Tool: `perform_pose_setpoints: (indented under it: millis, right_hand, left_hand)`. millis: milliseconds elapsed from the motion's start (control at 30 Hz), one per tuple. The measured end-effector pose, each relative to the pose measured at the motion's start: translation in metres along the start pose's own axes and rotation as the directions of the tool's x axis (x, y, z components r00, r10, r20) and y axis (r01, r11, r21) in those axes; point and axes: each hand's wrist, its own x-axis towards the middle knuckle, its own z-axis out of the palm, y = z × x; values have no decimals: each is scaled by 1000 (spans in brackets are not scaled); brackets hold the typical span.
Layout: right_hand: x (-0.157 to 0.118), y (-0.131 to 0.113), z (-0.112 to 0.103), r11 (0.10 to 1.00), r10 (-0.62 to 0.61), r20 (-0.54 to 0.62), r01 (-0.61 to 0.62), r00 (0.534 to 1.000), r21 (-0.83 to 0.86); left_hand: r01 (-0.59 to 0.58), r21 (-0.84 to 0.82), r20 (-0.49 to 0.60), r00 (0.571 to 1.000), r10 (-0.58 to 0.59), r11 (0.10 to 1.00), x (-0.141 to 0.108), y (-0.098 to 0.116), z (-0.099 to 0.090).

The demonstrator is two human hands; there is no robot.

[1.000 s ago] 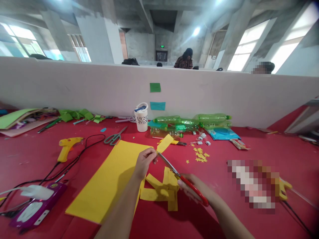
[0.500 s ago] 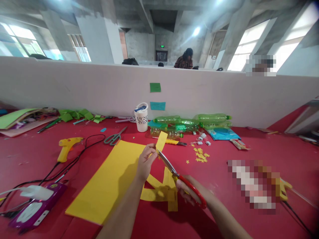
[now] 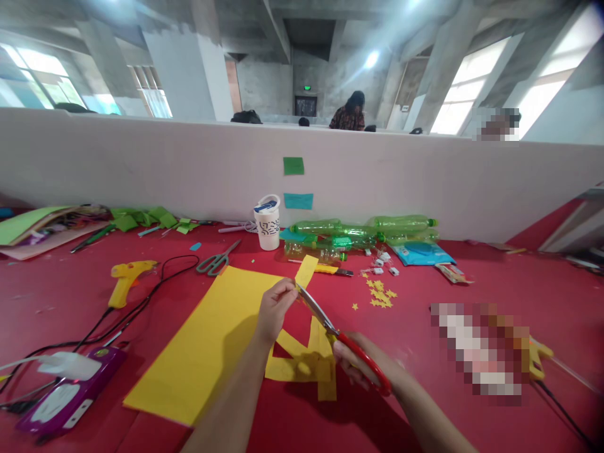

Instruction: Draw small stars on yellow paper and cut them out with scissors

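My left hand [image 3: 277, 308] pinches a short yellow paper strip [image 3: 307, 270] near its lower end. Red-handled scissors [image 3: 362, 362] are gripped in my right hand [image 3: 358, 358], their blades pointing up and left with the tips at the strip, right by my left fingertips. Whether the blades are fully closed on the paper is hard to make out. Below the hands, several cut yellow strips [image 3: 297, 370] lie across each other on the table. A large yellow sheet [image 3: 202, 340] lies under and left of my left forearm. Small yellow paper stars [image 3: 379, 293] are scattered to the right.
Left stand a yellow glue gun [image 3: 125, 283], its cable and a purple power strip [image 3: 75, 393]. Grey scissors [image 3: 218, 260], a white cup [image 3: 268, 226], a yellow cutter knife [image 3: 330, 269] and green bottles [image 3: 358, 234] lie toward the white partition [image 3: 189, 163]. Another glue gun [image 3: 538, 358] is at right.
The yellow strip's upper end has dipped slightly lower in my left fingers. My right hand and the scissors have hardly moved.
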Motion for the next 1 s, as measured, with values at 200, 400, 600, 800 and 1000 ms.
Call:
perform_pose_setpoints:
  millis: [200,400,600,800,1000]
  right_hand:
    - [0,-5,1,1000,28,-8,-28,1000,0]
    - [0,-6,5,997,78,-45,-78,996,2]
    - [2,-1,7,999,50,-36,-51,998,-6]
    - [4,1,8,999,50,-46,-50,998,-1]
    - [5,2,9,999,40,-38,-39,999,6]
  left_hand:
    - [18,5,9,1000,-18,1000,0,0,-1]
    - [43,-1,-2,999,-43,999,0,3,0]
    - [39,-29,-7,999,-39,999,1,1,1]
    - [35,-42,-5,999,-35,999,1,0,1]
    - [53,-27,-20,998,-53,998,1,0,1]
